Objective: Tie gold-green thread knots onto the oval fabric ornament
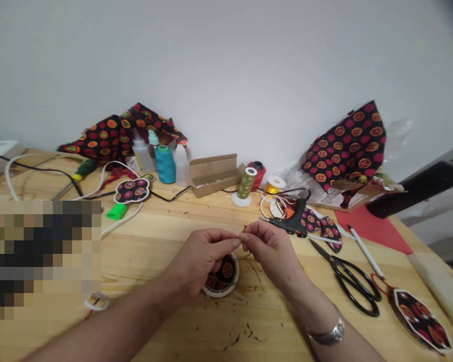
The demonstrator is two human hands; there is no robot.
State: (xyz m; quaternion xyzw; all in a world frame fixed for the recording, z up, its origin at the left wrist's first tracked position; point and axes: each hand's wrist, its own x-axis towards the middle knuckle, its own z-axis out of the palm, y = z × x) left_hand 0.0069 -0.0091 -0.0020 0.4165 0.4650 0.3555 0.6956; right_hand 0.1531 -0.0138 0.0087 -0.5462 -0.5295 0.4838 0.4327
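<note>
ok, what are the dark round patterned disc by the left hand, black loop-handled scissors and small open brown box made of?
Dark round patterned disc: likely matte printed fabric, resembling the draped dark cloth back right; pale rim unclear.
Black loop-handled scissors: probably metal, slim tapered blades, slight sheen; handle coating unclear.
Small open brown box: matte cardboard, judging by thin folded walls.

A teal thread cone [166, 165] stands beside a translucent bottle [181, 168].
</note>
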